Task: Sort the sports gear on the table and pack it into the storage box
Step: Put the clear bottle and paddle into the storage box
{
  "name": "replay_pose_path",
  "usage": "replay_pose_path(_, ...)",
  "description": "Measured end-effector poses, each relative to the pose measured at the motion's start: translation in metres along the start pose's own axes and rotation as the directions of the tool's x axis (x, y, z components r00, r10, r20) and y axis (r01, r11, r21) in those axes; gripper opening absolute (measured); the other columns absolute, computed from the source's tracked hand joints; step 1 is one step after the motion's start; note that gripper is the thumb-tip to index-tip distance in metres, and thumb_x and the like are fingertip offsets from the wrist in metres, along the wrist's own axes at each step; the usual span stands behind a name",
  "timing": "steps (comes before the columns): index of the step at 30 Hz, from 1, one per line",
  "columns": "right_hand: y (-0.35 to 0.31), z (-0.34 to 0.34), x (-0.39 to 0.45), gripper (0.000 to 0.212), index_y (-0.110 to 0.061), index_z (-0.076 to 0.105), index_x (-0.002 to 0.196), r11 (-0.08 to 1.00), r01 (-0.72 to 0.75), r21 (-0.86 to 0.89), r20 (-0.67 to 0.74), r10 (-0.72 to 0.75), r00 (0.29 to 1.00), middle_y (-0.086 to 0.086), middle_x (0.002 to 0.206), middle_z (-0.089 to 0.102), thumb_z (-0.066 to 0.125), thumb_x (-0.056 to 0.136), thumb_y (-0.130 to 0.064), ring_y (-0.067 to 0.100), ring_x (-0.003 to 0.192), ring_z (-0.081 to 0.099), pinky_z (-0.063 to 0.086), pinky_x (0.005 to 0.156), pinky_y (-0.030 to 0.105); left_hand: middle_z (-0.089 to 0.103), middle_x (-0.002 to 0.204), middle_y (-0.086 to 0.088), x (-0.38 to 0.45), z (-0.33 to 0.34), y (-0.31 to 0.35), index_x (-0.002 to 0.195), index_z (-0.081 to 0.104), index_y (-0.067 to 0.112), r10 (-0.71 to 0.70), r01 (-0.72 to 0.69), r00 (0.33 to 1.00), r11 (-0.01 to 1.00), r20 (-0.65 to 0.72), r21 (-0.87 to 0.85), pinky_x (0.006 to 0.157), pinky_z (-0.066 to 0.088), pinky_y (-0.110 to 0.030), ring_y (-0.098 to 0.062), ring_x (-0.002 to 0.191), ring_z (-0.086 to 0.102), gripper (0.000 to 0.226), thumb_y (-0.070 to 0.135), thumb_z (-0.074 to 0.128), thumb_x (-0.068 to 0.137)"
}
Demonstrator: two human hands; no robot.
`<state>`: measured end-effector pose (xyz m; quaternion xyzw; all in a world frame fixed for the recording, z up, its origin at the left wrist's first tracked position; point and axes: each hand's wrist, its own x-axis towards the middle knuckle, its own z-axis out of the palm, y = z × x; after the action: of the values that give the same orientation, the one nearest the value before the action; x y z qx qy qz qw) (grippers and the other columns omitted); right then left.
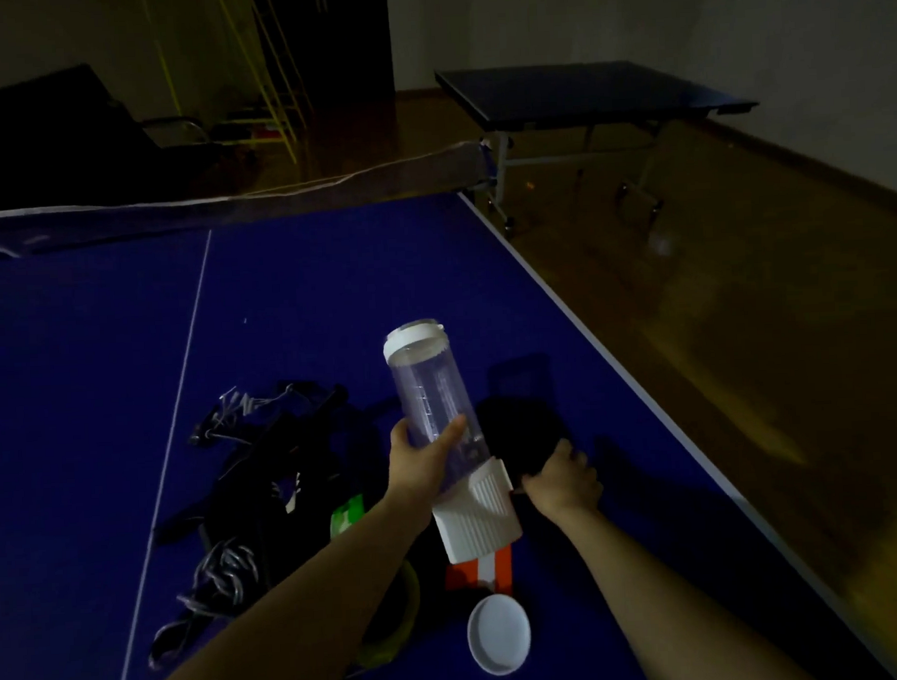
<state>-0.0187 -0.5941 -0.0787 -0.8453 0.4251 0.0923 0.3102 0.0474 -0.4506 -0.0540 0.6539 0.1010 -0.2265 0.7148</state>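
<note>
Head view: your left hand (419, 456) is gripping the clear bottle (442, 417), tilting it above the blue table (331, 293). Your right hand (563, 481) is clutching a black cloth item (522, 434) just beside the bottle's white base.

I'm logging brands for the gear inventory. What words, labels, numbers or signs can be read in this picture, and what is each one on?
No text can be read here; the picture is too dark and blurred.
Clear bottle, gripped by the left hand: faint graduation marks on its wall, no legible numbers.
Green packet: pale markings, unreadable.
Orange and white box: no legible print.
Black gear on the table: light patches, too blurred to tell.
</note>
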Motion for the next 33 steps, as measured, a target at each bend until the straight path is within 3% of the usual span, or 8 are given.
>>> replay_pose_path(3, 0.013, 0.007, 0.017, 0.076, -0.009, 0.025, 0.139, 0.988, -0.101, 0.117, 0.045, 0.096, 0.994, 0.017, 0.134, 0.046, 0.067, 0.081, -0.037, 0.035, 0.12, 0.047, 0.043, 0.099, 0.046, 0.056, 0.12, -0.007, 0.008, 0.007, -0.009, 0.13, 0.039, 0.022, -0.009, 0.009, 1.0, 1.0, -0.022, 0.013, 0.088, 0.053, -0.048, -0.028, 0.104, 0.061, 0.068, 0.029, 0.078, 0.075)
replay_pose_path(8, 0.013, 0.024, 0.029, 0.067, -0.01, 0.03, 0.136, 0.955, -0.196, 0.221, 0.068, 0.185, 0.98, 0.016, 0.123, 0.055, 0.064, 0.08, -0.03, 0.034, 0.11, 0.054, 0.045, 0.097, 0.05, 0.057, 0.12, -0.008, 0.011, 0.005, -0.022, 0.134, 0.038, 0.024, -0.026, 0.027, 0.999, 0.999, -0.032, 0.044, 0.08, 0.056, -0.044, -0.03, 0.101, 0.064, 0.074, 0.03, 0.079, 0.073)
replay_pose_path(10, 0.011, 0.025, 0.031, 0.056, -0.007, 0.039, 0.132, 0.891, -0.272, 0.363, 0.124, 0.243, 0.962, 0.016, 0.115, 0.058, 0.061, 0.082, -0.02, 0.032, 0.101, 0.057, 0.05, 0.092, 0.047, 0.057, 0.122, -0.008, 0.013, 0.005, -0.024, 0.133, 0.038, 0.024, -0.027, 0.03, 0.999, 0.998, -0.041, 0.063, 0.088, 0.053, -0.048, -0.03, 0.104, 0.063, 0.073, 0.031, 0.079, 0.073)
replay_pose_path(13, 0.008, 0.025, 0.029, 0.031, 0.0, 0.058, 0.116, 0.704, -0.361, 0.612, 0.255, 0.256, 0.932, 0.016, 0.097, 0.062, 0.06, 0.086, -0.009, 0.029, 0.085, 0.06, 0.055, 0.078, 0.038, 0.056, 0.124, -0.008, 0.014, 0.006, -0.024, 0.135, 0.037, 0.025, -0.042, 0.044, 0.998, 0.996, -0.037, 0.076, 0.094, 0.049, -0.053, -0.03, 0.107, 0.061, 0.076, 0.033, 0.079, 0.072)
replay_pose_path(18, 0.0, 0.028, 0.021, 0.021, -0.001, 0.059, 0.107, 0.642, -0.356, 0.679, 0.25, 0.254, 0.934, 0.012, 0.087, 0.057, 0.058, 0.091, -0.015, 0.027, 0.083, 0.056, 0.052, 0.079, 0.039, 0.055, 0.123, -0.006, 0.014, 0.007, -0.026, 0.135, 0.037, 0.025, -0.043, 0.046, 0.998, 0.994, -0.036, 0.104, 0.095, 0.049, -0.053, -0.029, 0.108, 0.06, 0.074, 0.031, 0.078, 0.074)
replay_pose_path(23, -0.013, 0.024, 0.012, 0.022, -0.003, 0.053, 0.114, 0.684, -0.182, 0.706, 0.108, 0.151, 0.983, 0.011, 0.101, 0.058, 0.047, 0.096, -0.014, 0.025, 0.09, 0.057, 0.049, 0.075, 0.036, 0.056, 0.122, -0.007, 0.01, 0.004, -0.02, 0.134, 0.039, 0.023, -0.034, 0.037, 0.999, 0.997, -0.042, 0.067, 0.093, 0.051, -0.052, -0.029, 0.106, 0.061, 0.071, 0.029, 0.078, 0.075)
replay_pose_path(27, -0.027, 0.018, -0.01, 0.011, -0.01, 0.048, 0.106, 0.682, 0.031, 0.73, -0.061, 0.02, 0.998, 0.004, 0.095, 0.053, 0.044, 0.096, -0.009, 0.016, 0.08, 0.054, 0.04, 0.059, 0.025, 0.056, 0.121, -0.007, 0.002, -0.001, -0.005, 0.134, 0.04, 0.022, -0.006, 0.008, 0.999, 0.999, -0.053, 0.043, 0.089, 0.052, -0.048, -0.028, 0.104, 0.06, 0.069, 0.03, 0.077, 0.076)
replay_pose_path(33, -0.065, 0.007, -0.049, 0.004, -0.014, 0.048, 0.097, 0.662, 0.255, 0.705, -0.187, -0.174, 0.967, 0.003, 0.094, 0.056, 0.046, 0.096, -0.011, 0.02, 0.089, 0.06, 0.049, 0.072, 0.03, 0.058, 0.115, -0.006, -0.025, -0.026, 0.033, 0.131, 0.044, 0.016, 0.121, -0.121, 0.992, 0.993, -0.037, 0.0, 0.067, 0.052, -0.03, -0.019, 0.091, 0.061, 0.063, 0.029, 0.075, 0.078)
